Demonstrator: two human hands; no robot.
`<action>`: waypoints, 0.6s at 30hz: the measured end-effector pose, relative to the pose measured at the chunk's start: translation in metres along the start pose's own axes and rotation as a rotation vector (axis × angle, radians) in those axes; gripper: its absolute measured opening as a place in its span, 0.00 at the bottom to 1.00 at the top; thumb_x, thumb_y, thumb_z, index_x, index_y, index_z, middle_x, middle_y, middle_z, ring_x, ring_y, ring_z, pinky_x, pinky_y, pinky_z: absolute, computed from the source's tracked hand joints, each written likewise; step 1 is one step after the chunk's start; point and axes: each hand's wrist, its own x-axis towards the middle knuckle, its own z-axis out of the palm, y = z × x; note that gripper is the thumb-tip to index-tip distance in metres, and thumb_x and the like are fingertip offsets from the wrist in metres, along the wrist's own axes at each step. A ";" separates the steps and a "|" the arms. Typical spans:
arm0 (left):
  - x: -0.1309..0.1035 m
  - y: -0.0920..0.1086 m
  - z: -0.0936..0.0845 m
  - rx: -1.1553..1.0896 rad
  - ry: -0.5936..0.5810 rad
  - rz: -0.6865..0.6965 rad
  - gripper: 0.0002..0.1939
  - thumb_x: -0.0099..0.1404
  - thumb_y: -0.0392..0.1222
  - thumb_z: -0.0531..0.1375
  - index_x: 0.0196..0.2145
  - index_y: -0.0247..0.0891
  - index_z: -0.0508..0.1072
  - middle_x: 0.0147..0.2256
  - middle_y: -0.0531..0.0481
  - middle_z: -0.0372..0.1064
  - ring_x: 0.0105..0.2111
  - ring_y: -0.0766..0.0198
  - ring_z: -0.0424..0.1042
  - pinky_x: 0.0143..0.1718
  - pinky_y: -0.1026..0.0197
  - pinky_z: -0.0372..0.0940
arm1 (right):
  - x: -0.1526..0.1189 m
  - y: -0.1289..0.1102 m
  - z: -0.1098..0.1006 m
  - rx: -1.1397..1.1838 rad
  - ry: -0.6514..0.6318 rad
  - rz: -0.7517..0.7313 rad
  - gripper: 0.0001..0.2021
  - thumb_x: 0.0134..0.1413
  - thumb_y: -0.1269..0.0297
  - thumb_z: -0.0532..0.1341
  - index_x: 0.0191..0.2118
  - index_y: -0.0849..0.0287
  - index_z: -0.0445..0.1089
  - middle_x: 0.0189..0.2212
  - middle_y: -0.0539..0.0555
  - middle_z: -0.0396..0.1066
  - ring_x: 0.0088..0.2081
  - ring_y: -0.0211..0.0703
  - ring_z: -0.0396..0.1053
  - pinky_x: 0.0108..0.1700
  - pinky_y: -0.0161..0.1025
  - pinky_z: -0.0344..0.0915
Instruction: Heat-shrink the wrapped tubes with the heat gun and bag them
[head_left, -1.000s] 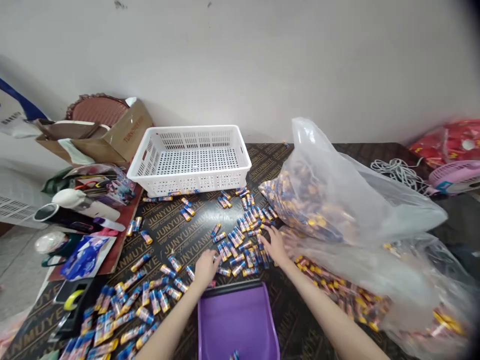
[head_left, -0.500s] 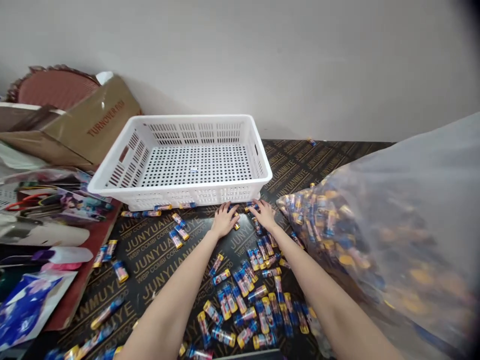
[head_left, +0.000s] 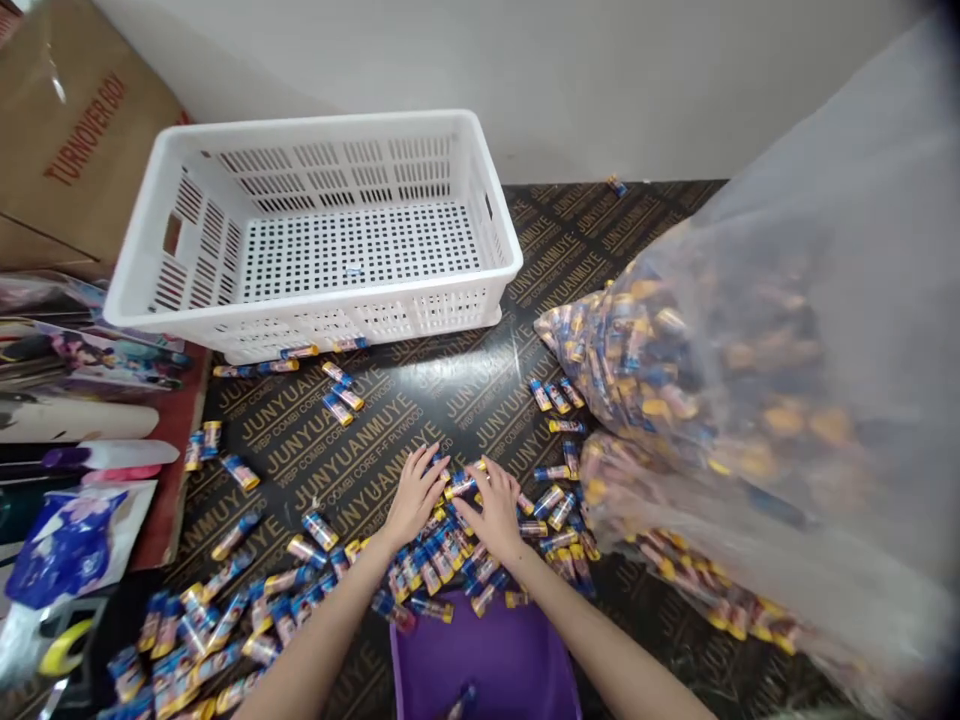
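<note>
My left hand [head_left: 416, 497] rests palm down on small tubes with blue and yellow ends [head_left: 442, 550], its fingers apart. Close beside it, my right hand [head_left: 493, 507] is spread over the same pile, fingertips touching a tube [head_left: 461, 485] that lies between the two hands. Neither hand is closed around anything. Just below the pile, between my forearms, is a purple container [head_left: 487, 655] with a small dark item inside. Some tubes lie at its upper edge.
A white slotted crate [head_left: 322, 310] stands near the wall. Large translucent bags [head_left: 735, 330] of similar tubes fill the right. Loose tubes [head_left: 195, 650] lie at lower left, near packets [head_left: 75, 540] and scissors-like yellow handles [head_left: 66, 648]. A cardboard box [head_left: 82, 130] stands at upper left.
Both hands have drawn back from the crate's front edge toward me, and tubes are now bunched below them. The view has tilted down, showing the purple container.
</note>
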 end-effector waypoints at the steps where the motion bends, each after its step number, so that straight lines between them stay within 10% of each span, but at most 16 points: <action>1: -0.014 0.005 0.002 -0.012 -0.027 0.001 0.21 0.67 0.46 0.42 0.57 0.46 0.57 0.61 0.50 0.45 0.62 0.58 0.39 0.60 0.45 0.41 | -0.017 -0.002 0.000 0.000 -0.037 0.003 0.22 0.52 0.51 0.55 0.52 0.53 0.62 0.56 0.59 0.56 0.56 0.55 0.52 0.54 0.55 0.47; 9: -0.098 0.060 0.025 -0.020 -0.326 0.104 0.21 0.66 0.46 0.45 0.55 0.45 0.61 0.59 0.51 0.51 0.60 0.58 0.46 0.59 0.48 0.48 | -0.150 -0.007 -0.023 0.044 -0.414 -0.131 0.28 0.50 0.55 0.58 0.58 0.49 0.55 0.59 0.57 0.52 0.59 0.54 0.49 0.58 0.54 0.48; 12: -0.127 0.074 0.028 -0.035 -0.437 0.103 0.20 0.66 0.46 0.45 0.55 0.48 0.60 0.59 0.51 0.53 0.59 0.56 0.48 0.58 0.47 0.49 | -0.183 0.010 -0.046 0.096 -0.351 -0.132 0.25 0.53 0.55 0.55 0.58 0.44 0.54 0.62 0.53 0.47 0.61 0.51 0.47 0.58 0.50 0.49; 16: -0.114 0.093 0.023 -0.018 -0.398 0.136 0.19 0.67 0.45 0.43 0.53 0.51 0.62 0.56 0.53 0.58 0.59 0.56 0.48 0.60 0.41 0.39 | -0.214 0.057 -0.062 0.029 0.116 0.538 0.28 0.56 0.49 0.47 0.60 0.52 0.48 0.59 0.63 0.51 0.59 0.58 0.49 0.55 0.57 0.50; 18: -0.076 0.110 0.027 0.011 -0.280 0.145 0.19 0.67 0.46 0.43 0.52 0.49 0.64 0.56 0.52 0.57 0.59 0.57 0.48 0.60 0.42 0.36 | -0.222 0.079 -0.058 0.105 0.075 0.748 0.32 0.56 0.46 0.41 0.63 0.56 0.38 0.53 0.68 0.58 0.54 0.60 0.58 0.51 0.57 0.55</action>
